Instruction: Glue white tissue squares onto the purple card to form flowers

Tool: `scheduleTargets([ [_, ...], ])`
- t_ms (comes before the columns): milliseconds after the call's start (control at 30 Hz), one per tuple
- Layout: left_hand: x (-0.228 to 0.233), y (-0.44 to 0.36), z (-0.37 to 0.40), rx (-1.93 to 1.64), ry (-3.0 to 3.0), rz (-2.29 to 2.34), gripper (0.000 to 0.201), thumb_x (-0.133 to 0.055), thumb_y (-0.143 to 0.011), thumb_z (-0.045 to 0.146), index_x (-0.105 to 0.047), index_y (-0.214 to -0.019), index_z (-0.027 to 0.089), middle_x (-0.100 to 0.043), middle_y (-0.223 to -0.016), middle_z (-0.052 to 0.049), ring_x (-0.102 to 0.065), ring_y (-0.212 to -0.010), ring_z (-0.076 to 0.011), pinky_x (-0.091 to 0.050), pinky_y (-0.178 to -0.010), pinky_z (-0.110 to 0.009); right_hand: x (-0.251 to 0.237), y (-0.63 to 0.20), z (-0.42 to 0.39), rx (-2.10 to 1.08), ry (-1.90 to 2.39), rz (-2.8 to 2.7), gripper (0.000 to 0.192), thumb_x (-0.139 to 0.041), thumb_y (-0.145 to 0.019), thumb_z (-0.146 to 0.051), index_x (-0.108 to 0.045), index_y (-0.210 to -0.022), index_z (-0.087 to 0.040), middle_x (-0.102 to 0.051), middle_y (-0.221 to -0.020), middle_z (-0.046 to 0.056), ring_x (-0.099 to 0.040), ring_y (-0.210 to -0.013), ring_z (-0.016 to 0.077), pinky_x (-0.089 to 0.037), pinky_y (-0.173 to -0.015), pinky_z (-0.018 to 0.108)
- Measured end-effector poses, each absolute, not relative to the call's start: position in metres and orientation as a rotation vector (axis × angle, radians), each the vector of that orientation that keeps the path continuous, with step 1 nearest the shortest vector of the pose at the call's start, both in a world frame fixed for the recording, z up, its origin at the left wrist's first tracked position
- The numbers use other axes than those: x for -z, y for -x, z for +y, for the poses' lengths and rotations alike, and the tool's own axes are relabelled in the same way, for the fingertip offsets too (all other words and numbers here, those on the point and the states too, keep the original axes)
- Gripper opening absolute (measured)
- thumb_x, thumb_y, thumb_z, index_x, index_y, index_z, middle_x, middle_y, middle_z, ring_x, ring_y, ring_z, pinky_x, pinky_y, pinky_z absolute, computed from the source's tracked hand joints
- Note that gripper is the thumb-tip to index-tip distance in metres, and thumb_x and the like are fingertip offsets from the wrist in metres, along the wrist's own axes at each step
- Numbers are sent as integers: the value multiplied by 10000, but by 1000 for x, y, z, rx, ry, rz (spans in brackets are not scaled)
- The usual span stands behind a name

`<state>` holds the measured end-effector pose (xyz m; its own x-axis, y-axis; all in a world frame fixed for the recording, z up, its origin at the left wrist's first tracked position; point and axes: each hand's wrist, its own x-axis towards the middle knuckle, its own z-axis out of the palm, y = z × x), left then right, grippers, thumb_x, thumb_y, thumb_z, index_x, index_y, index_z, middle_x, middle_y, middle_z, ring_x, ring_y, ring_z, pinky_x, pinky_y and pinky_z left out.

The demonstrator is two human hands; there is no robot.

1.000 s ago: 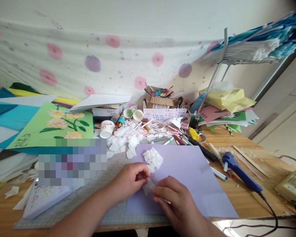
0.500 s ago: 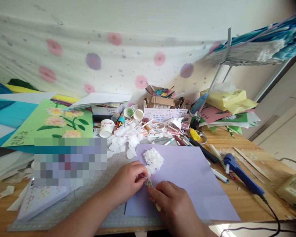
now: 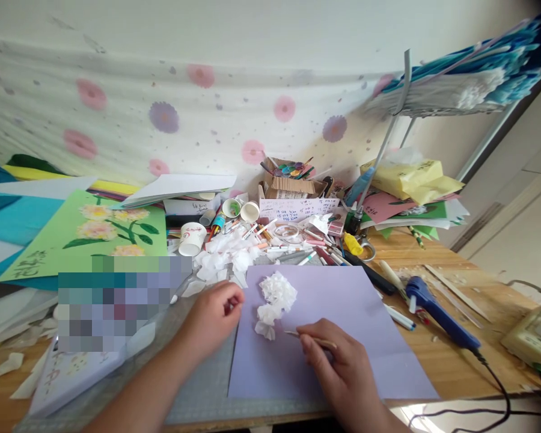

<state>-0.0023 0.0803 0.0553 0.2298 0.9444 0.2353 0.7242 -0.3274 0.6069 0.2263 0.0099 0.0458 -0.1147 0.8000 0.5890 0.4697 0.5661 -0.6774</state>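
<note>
Right hand [image 3: 338,367]: fingers pinch a thin wooden stick [image 3: 310,338], low centre of the frame, its tip pointing left at a small white paper tuft [image 3: 265,322].
Left hand [image 3: 211,316]: fingers loosely curled, holding nothing visible, resting at the lilac sheet's [image 3: 342,300] left edge.
Paper flower [image 3: 278,290]: white, on the sheet just above the tuft.
Glue gun [image 3: 437,313]: blue, at right on the wooden table [image 3: 500,313].

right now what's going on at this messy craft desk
A person sits at a cluttered wooden desk making white tissue flowers on a lilac paper sheet. The right hand pinches a thin wooden stick pointing at the small lower petals. The left hand rests loosely curled at the sheet's left edge. A blue glue gun lies to the right.
</note>
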Motion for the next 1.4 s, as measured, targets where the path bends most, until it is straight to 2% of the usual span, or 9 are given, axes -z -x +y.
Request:
scheduleTargets([
  [100,-58,21,90,-845,-2101,1802,63,-503,-748,198,-548,-792,205,-577,-830,-12,-566,-743,-172,-442,-665,-275,-44,-227,15,-546,1140,-1623,196,-513,-893,-281,-680,-826,-202,-637,-632,27,-608,-556,151,-463,-500,230],
  [200,-57,27,96,-768,-2156,1874,179,-546,-742,230,-563,-919,208,-578,-997,-44,-582,-860,-208,-457,-740,-315,-40,-226,19,-648,1156,-1581,225,-519,-885,-339,-697,-872,-201,-647,-674,43,-618,-596,169,-470,-521,247],
  [333,-54,16,101,-710,-2283,1811,276,-541,-718,148,-592,-979,226,-581,-1039,-53,-549,-995,-237,-429,-856,-349,-37,-226,22,-803,1172,-1486,280,-534,-858,-407,-702,-863,-184,-637,-678,52,-603,-582,171,-476,-532,261],
  [533,-53,16,110,-755,-2341,1709,127,-504,-738,143,-609,-708,207,-583,-916,-45,-545,-896,-219,-423,-823,-340,-41,-226,23,-971,1187,-1366,310,-560,-827,-437,-694,-831,-158,-604,-659,38,-580,-555,152,-476,-529,252],
  [633,-58,17,105,-844,-2293,1703,118,-482,-787,212,-586,-734,197,-599,-888,-47,-549,-892,-219,-425,-824,-345,-43,-226,24,-978,1171,-1329,298,-570,-820,-428,-687,-850,-156,-601,-653,31,-578,-554,148,-476,-529,248],
  [833,-72,-7,64,-981,-2002,1538,203,-468,-846,358,-583,-795,199,-613,-739,0,-572,-703,-156,-451,-649,-246,-41,-224,24,-888,1193,-1404,224,-555,-830,-345,-686,-852,-164,-652,-664,42,-608,-589,162,-483,-548,252],
  [1000,-67,-22,41,-1009,-1752,1461,170,-558,-796,357,-621,-797,199,-633,-737,3,-582,-704,-156,-444,-645,-239,-43,-224,22,-820,1187,-1559,180,-551,-828,-249,-712,-857,-174,-717,-810,59,-667,-723,171,-510,-661,255],
  [1267,-74,-34,31,-1041,-1641,1321,129,-585,-785,323,-604,-761,198,-601,-684,26,-550,-650,-132,-426,-606,-217,-49,-224,20,-800,1092,-1841,190,-585,-817,-158,-742,-909,-214,-732,-817,20,-657,-759,151,-478,-701,238],
  [1400,-67,-44,32,-882,-1735,1331,120,-544,-802,284,-602,-749,193,-604,-693,16,-550,-669,-145,-418,-626,-235,-55,-223,20,-797,1053,-1964,230,-570,-824,-120,-739,-913,-248,-723,-794,0,-637,-758,152,-459,-702,247],
])
